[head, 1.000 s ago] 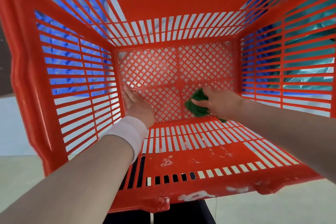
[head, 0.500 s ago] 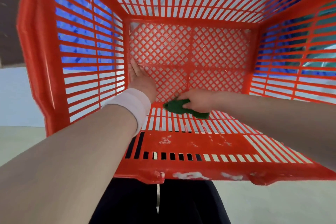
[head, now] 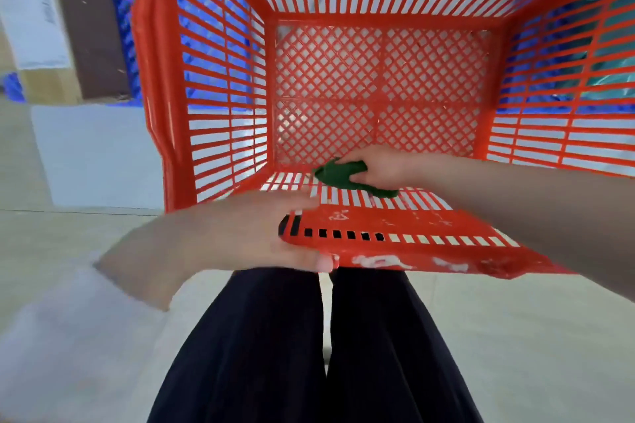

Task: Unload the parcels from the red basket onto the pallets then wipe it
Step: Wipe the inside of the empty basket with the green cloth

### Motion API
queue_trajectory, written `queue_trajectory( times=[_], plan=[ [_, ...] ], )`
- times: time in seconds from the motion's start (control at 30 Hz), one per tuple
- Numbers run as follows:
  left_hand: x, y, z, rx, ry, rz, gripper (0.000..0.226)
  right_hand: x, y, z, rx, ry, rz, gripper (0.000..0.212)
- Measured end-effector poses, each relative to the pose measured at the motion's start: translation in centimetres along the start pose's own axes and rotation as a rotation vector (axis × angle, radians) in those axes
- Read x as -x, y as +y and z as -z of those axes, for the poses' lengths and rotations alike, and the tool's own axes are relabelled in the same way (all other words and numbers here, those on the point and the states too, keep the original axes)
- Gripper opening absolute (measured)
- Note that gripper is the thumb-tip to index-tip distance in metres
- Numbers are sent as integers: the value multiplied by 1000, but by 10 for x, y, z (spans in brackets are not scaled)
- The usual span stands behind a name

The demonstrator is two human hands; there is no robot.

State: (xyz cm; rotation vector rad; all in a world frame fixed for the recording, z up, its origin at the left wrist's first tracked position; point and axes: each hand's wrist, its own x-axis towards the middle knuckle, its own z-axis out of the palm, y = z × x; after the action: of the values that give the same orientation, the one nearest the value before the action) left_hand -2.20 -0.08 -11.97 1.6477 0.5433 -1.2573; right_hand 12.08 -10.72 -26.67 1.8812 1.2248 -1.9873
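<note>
1. Far left, outside the basket (head: 422, 220), stand a brown box (head: 51, 89) and some blue plastic (head: 125, 27). The plastic may be a pallet, but it is too blurred to tell.
2. The left hand (head: 247, 233) is clamped on the basket's near rim at its left corner, fingers over the inner face and thumb under the edge. Motion blur hides finer detail.
3. The basket is tipped with its mouth towards the person, its near wall lying low over dark trousers (head: 309, 354). No parcels are inside and the mesh floor is bare. White scuffs mark the near rim.
4. The green cloth (head: 347, 177) is bunched up where the near wall's slats meet the mesh floor.
5. The right hand (head: 381, 166) has its fingers curled round the cloth and presses it onto the slats.
6. Step in hand: unloading looks finished, and this is the wiping, now at the near wall's bottom edge.
7. Next move, as I judge it: draw the cloth along the slats with steady pressure while the left hand braces the rim against the push. The open slats could snag the cloth, so keep it bunched. Reaching the side and far walls will likely need the basket turned or the arm stretched deeper.
</note>
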Motion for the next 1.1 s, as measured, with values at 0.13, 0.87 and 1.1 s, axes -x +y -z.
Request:
queue_trajectory(
  times=[0.13,0.87,1.1],
  plan=[
    [25,-33,-40,-88,220,-37,98,-2,-3,3,20,-10,-29,45],
    [2,-73,-63,-681,744,-293,52,31,-35,-16,-109,-6,65,38],
    [1,-74,-64,-677,767,-285,54,95,-20,4,-314,-173,80,24]
  ],
)
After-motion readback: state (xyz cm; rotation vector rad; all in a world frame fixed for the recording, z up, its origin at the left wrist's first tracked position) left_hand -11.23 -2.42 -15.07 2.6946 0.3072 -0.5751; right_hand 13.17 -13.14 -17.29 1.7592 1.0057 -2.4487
